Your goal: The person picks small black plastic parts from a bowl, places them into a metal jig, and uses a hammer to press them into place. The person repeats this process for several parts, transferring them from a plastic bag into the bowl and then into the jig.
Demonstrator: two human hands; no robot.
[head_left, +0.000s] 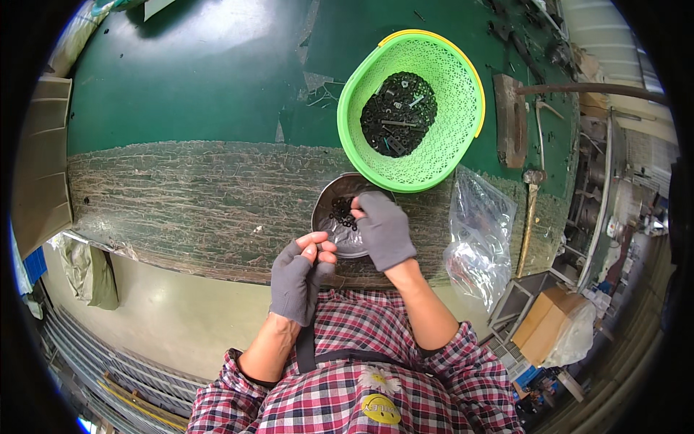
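Observation:
A round metal bowl (351, 242) sits at the near edge of the workbench, with small black ring-shaped parts (343, 215) in it. My right hand (384, 230), in a grey fingerless glove, is over the bowl's right side. Its fingers are curled beside the black parts, and whatever they hold is hidden. At the bowl's near left rim, my left hand (298, 281) wears a matching glove. Thumb and fingertips are pinched together there, on something too small to make out. Beyond the bowl stands a green plastic basket (347, 108) with a yellow handle, holding a heap of dark small hardware (399, 114).
A clear plastic bag (480, 235) lies right of the bowl. Farther right are a hammer (531, 210) and a heavy block (511, 121) with a long rod. An open cardboard box (542, 325) stands off the bench at the lower right.

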